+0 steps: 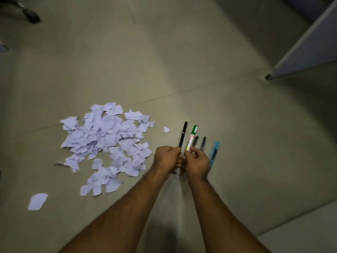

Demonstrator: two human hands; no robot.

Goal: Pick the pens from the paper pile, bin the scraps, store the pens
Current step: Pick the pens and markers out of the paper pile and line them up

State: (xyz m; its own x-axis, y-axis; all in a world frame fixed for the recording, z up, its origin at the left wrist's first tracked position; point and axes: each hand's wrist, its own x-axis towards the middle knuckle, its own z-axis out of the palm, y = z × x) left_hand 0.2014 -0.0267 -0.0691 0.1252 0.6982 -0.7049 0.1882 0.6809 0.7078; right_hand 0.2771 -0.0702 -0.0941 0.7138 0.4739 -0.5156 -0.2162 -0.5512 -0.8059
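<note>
A pile of torn white paper scraps [107, 141] lies on the floor to the left of my hands. My left hand [166, 158] grips the lower end of a black pen [183, 134] that points away from me. My right hand [197, 162] pinches a white marker with a green cap [192, 136] right beside it. Two dark pens [199, 142] stick out behind my right hand's fingers; I cannot tell whether they are held or lie on the floor. A light blue pen [214, 152] lies on the floor just right of that hand.
Loose scraps lie apart from the pile, one at the near left [37, 201] and a small one [166, 129] near the pens. A white panel on a small foot [299, 50] stands at the far right. A dark chair caster [32, 16] sits at the far left.
</note>
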